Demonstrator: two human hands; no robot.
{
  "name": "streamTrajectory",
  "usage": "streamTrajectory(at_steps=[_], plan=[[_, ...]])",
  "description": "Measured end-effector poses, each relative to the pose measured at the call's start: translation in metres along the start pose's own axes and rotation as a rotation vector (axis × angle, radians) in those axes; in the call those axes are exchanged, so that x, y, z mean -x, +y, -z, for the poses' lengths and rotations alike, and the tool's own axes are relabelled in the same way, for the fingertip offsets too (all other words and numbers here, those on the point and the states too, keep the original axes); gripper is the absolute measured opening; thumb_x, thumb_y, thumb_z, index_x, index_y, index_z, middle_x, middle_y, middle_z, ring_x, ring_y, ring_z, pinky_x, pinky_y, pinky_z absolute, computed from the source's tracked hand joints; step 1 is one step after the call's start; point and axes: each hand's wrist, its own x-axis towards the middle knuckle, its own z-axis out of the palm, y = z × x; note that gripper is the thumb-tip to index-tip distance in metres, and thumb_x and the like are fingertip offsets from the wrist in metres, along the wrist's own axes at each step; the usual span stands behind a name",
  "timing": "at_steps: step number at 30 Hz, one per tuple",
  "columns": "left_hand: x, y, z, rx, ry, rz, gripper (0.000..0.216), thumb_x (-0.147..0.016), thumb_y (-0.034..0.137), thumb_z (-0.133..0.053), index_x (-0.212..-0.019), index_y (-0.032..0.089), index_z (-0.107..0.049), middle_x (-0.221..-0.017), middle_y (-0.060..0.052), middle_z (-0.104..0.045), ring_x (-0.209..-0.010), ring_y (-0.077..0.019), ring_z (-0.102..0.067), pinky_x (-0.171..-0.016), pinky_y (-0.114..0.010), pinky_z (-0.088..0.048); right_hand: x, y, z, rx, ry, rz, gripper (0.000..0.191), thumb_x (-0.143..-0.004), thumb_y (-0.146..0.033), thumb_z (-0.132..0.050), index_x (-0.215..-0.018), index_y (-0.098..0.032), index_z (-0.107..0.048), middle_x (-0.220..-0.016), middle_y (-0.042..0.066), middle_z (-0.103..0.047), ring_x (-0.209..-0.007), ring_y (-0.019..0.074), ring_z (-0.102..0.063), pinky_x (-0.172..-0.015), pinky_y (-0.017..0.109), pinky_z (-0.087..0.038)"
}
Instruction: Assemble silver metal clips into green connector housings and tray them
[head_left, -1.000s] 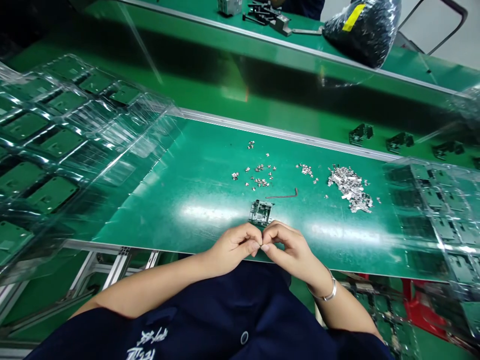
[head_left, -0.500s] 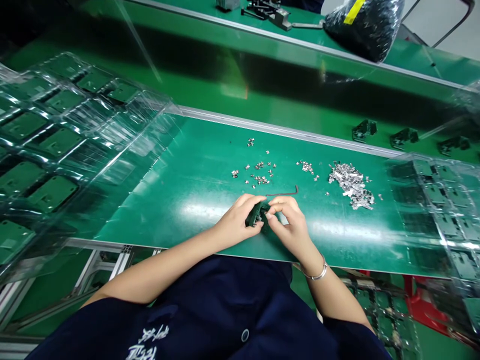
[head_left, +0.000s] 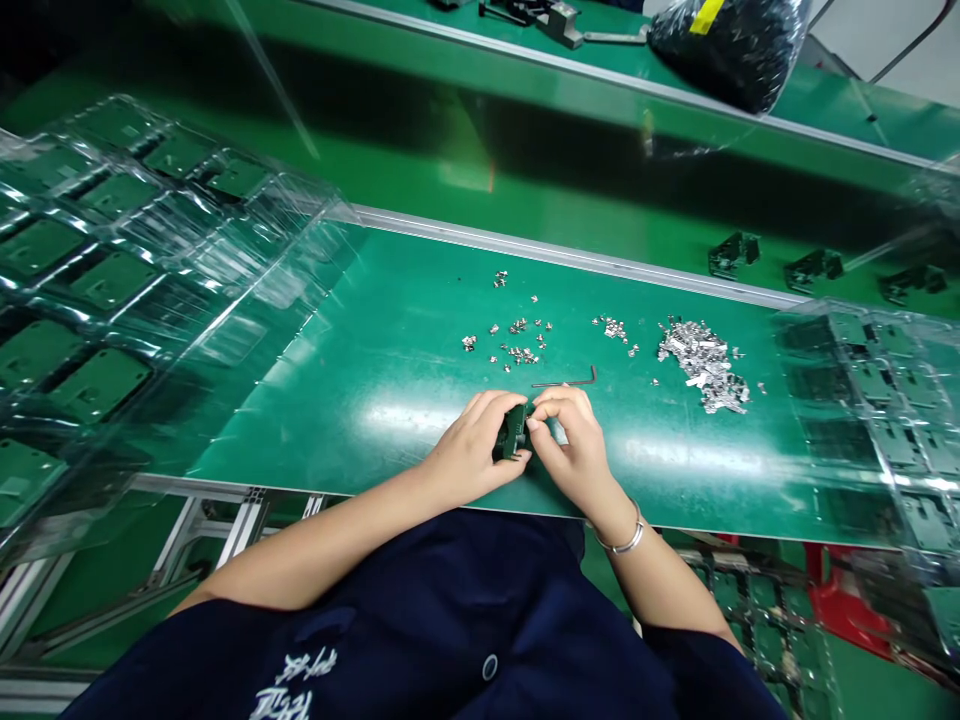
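Observation:
My left hand [head_left: 474,448] grips a small dark bracket part [head_left: 512,435] just above the green work mat [head_left: 375,380], near its front edge. My right hand [head_left: 571,448], with a silver bangle on the wrist, pinches the same part from the right, its fingertips at the part's top. A thin hex key [head_left: 566,380] lies on the mat just beyond my hands. Small silver screws [head_left: 517,342] are scattered farther back.
A pile of silver metal clips [head_left: 703,362] lies at the right. Clear plastic trays with pockets stand at the left [head_left: 135,260] and right [head_left: 877,400]. Dark brackets [head_left: 733,254] sit on the conveyor belt behind. A black bag [head_left: 731,40] rests on the far bench.
My hands moved forward from the mat's front edge and took hold of the dark part that lay on the mat. In the last half second they barely shifted.

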Motion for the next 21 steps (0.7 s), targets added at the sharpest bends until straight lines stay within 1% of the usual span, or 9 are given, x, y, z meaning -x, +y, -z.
streamTrajectory(at_steps=[4, 6, 10, 12, 15, 17, 19, 21], plan=[[-0.001, -0.001, 0.007, 0.080, -0.061, 0.004, 0.047, -0.072, 0.017, -0.056, -0.118, 0.020, -0.044, -0.110, -0.008, -0.058, -0.102, -0.0223, -0.057, -0.088, -0.037, -0.049, -0.002, -0.002, 0.001, -0.065, -0.027, -0.012, 0.010, -0.088, -0.012, -0.050, -0.086, -0.022, -0.051, -0.092, 0.004, -0.054, -0.090, 0.0191, -0.052, -0.083, 0.038, -0.043], [-0.002, -0.002, 0.008, 0.094, -0.057, 0.003, 0.046, -0.072, 0.015, -0.054, -0.117, 0.021, -0.046, -0.110, -0.007, -0.059, -0.101, -0.0214, -0.058, -0.088, -0.036, -0.050, -0.003, -0.002, 0.001, -0.080, -0.038, -0.029, 0.010, -0.088, -0.012, -0.050, -0.086, -0.022, -0.051, -0.091, 0.004, -0.054, -0.090, 0.0191, -0.053, -0.081, 0.037, -0.044], [-0.004, -0.004, 0.003, 0.059, 0.030, -0.009, 0.041, -0.078, 0.010, -0.048, -0.118, 0.020, -0.048, -0.120, -0.009, -0.058, -0.113, -0.0212, -0.055, -0.096, -0.037, -0.046, -0.003, -0.002, -0.003, -0.065, 0.011, -0.051, 0.010, -0.087, -0.013, -0.052, -0.086, -0.023, -0.052, -0.091, 0.004, -0.055, -0.089, 0.0189, -0.054, -0.081, 0.037, -0.045], [-0.007, -0.005, 0.000, 0.043, 0.070, -0.011, 0.035, -0.082, 0.011, -0.047, -0.115, 0.020, -0.052, -0.121, -0.008, -0.060, -0.117, -0.0205, -0.054, -0.099, -0.037, -0.045, -0.003, -0.003, -0.006, -0.054, 0.047, -0.053, 0.009, -0.087, -0.013, -0.052, -0.086, -0.023, -0.052, -0.090, 0.004, -0.055, -0.090, 0.0189, -0.054, -0.081, 0.037, -0.045], [-0.011, -0.006, 0.000, 0.021, 0.113, -0.013, 0.025, -0.085, 0.014, -0.050, -0.107, 0.022, -0.057, -0.109, -0.004, -0.066, -0.106, -0.0188, -0.060, -0.091, -0.033, -0.048, -0.002, -0.006, -0.009, -0.053, 0.076, -0.061, 0.009, -0.087, -0.014, -0.052, -0.086, -0.022, -0.052, -0.089, 0.004, -0.055, -0.089, 0.0186, -0.054, -0.080, 0.036, -0.045], [-0.013, -0.006, 0.001, 0.002, 0.132, -0.038, 0.021, -0.086, 0.016, -0.051, -0.104, 0.023, -0.058, -0.104, -0.003, -0.067, -0.098, -0.0177, -0.062, -0.085, -0.030, -0.049, -0.002, -0.008, -0.010, -0.048, 0.080, -0.065, 0.008, -0.088, -0.014, -0.051, -0.087, -0.022, -0.052, -0.089, 0.003, -0.055, -0.089, 0.0185, -0.055, -0.080, 0.036, -0.046], [-0.013, -0.005, 0.000, -0.041, 0.164, -0.071, 0.019, -0.086, 0.016, -0.051, -0.103, 0.022, -0.058, -0.102, -0.003, -0.066, -0.096, -0.0181, -0.061, -0.083, -0.031, -0.049, -0.002, -0.009, -0.011, -0.027, 0.079, -0.046, 0.008, -0.088, -0.014, -0.051, -0.088, -0.022, -0.051, -0.089, 0.003, -0.055, -0.088, 0.0184, -0.055, -0.079, 0.035, -0.046], [-0.012, -0.002, -0.004, -0.105, 0.217, -0.066, 0.018, -0.087, 0.017, -0.049, -0.103, 0.021, -0.056, -0.101, -0.005, -0.065, -0.097, -0.0196, -0.060, -0.082, -0.032, -0.048, -0.002, -0.008, -0.014, 0.021, 0.093, 0.001, 0.009, -0.089, -0.013, -0.048, -0.089, -0.022, -0.050, -0.089, 0.004, -0.056, -0.088, 0.0186, -0.055, -0.079, 0.035, -0.047]])
